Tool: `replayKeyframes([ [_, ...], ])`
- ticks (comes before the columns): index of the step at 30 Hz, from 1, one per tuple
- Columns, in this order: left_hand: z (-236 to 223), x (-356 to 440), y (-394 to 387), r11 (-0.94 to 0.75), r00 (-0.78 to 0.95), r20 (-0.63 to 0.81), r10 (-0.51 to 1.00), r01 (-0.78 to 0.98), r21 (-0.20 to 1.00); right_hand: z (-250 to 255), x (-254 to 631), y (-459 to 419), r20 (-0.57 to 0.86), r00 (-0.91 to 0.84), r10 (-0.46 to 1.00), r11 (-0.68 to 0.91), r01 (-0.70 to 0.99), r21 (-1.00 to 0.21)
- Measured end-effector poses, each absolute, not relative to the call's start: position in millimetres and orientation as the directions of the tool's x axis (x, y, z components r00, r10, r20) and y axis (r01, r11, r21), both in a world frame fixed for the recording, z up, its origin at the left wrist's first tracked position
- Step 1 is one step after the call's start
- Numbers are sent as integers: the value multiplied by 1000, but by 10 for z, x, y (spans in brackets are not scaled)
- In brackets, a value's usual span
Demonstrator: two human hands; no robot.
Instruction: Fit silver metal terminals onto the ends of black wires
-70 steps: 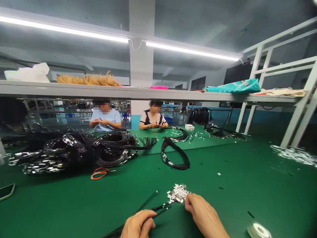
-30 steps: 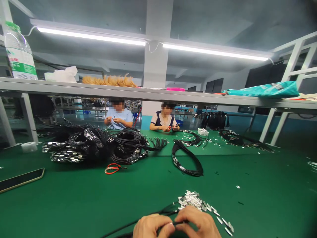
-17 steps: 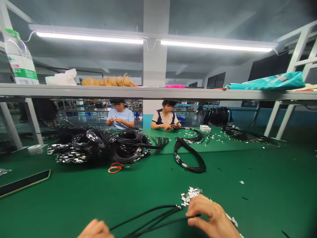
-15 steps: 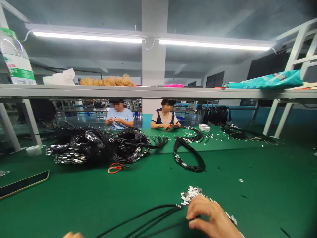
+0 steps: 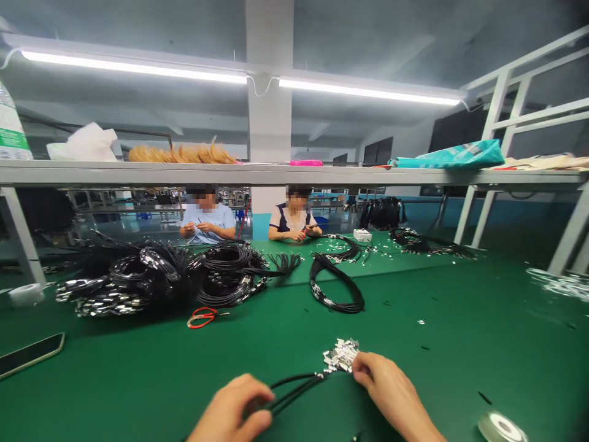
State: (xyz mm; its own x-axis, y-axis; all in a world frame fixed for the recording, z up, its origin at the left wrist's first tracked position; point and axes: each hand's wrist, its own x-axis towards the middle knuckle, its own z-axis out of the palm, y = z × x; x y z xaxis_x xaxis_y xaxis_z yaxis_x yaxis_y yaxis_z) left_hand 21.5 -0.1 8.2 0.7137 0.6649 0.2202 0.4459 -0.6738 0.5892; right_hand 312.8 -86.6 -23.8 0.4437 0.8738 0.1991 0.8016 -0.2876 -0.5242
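**Head view: observations at the green bench mat (image 5: 442, 362)**

A smartphone (image 5: 30, 355) lay at the far left of the mat. Beyond it sat a heaped mass of black cable bundles (image 5: 151, 276), their ends fitted with metal pieces, and red-handled snips (image 5: 202, 317) lay just in front of the heap. Two co-workers (image 5: 205, 215) (image 5: 292, 221) sat across the bench, working with their own hands, seen beneath a grey shelf (image 5: 276, 174).

Nearest the camera, the left hand (image 5: 230, 408) was curled closed around several black cables (image 5: 294, 390), which ran out of the fist up and to the right on a slanting long axis. Their far ends reached the lower-left edge of a pile of small metal clips (image 5: 340, 356); whether they touched it was too small to tell. The right hand (image 5: 391, 393) lay just right of that pile and was the nearer hand to it, fingers (image 5: 361, 368) loosely curved at its edge. Whether they pinched a clip could not be told.

Further right lay a coiled black cable bundle (image 5: 335, 285), a white box (image 5: 362, 234) and a tape roll (image 5: 501, 428).
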Motion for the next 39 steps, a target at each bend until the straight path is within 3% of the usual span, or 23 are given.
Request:
replayKeyframes([
  [3, 3, 899, -69, -666, 689, 155, 708, 578, 472, -319, 3161, -872, 197, 459, 866, -305, 799, -518],
  [7, -200, 1236, -48, -648, 632, 197, 749, 637, 417, -375, 3170, -806, 225, 447, 866, -281, 806, -521],
  [11, -227, 1204, 31, -671, 618, 284, 733, 591, 447, -394, 3138, -711, 256, 466, 847, -250, 774, -582],
  [15, -128, 1142, 57, -684, 591, 371, 716, 491, 540, -360, 3143, -700, 266, 502, 823, -171, 665, -727],
  [19, -120, 1097, -19, -649, 562, 405, 721, 342, 680, -268, 3069, -752, 181, 425, 887, 2, 388, -921],
  [22, -159, 1063, -99, -642, 549, 436, 713, 261, 721, -206, 2950, -793, 122, 351, 928, 79, 135, -988],
  [27, -167, 1044, -149, -630, 515, 444, 734, 271, 727, -172, 2830, -826, 35, 270, 962, 133, -354, -926],
  [34, -172, 1058, -115, -564, 489, 412, 768, 214, 797, -179, 2862, -810, -8, 301, 954, 125, -420, -899],
  [39, -180, 1056, -116, -548, 484, 402, 777, 207, 811, -191, 2893, -800, 201, 307, 930, 235, -77, -969],
])
